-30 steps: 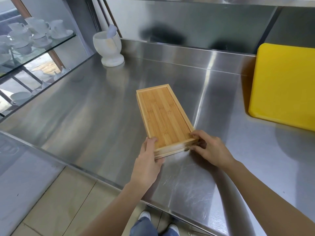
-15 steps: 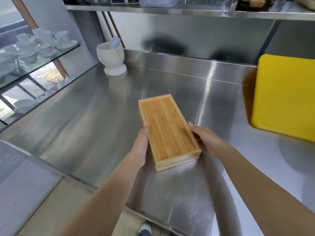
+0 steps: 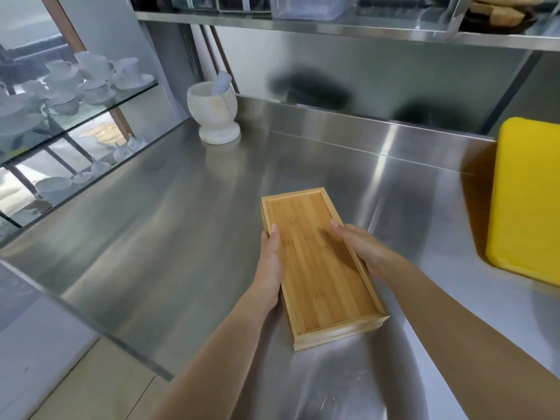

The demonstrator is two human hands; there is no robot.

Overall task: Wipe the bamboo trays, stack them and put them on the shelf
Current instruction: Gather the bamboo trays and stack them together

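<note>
A stack of rectangular bamboo trays (image 3: 321,268) sits in the middle of the steel counter (image 3: 151,222), long side running away from me. My left hand (image 3: 270,265) grips the stack's left long edge, thumb over the rim. On the right long edge, my right hand (image 3: 360,247) clasps the stack with its thumb on the rim. Whether the stack rests on the counter or is lifted just off it is unclear. Above the counter's back runs a steel shelf (image 3: 303,24).
A white stone mortar with pestle (image 3: 215,115) stands at the back left. A yellow cutting board (image 3: 530,201) leans at the right. Clear containers (image 3: 303,6) sit on the shelf. Glass shelves with white cups (image 3: 75,77) are at the left.
Both hands slid from the stack's near end forward along its long sides. The view tilted up, bringing the upper shelf into sight.
</note>
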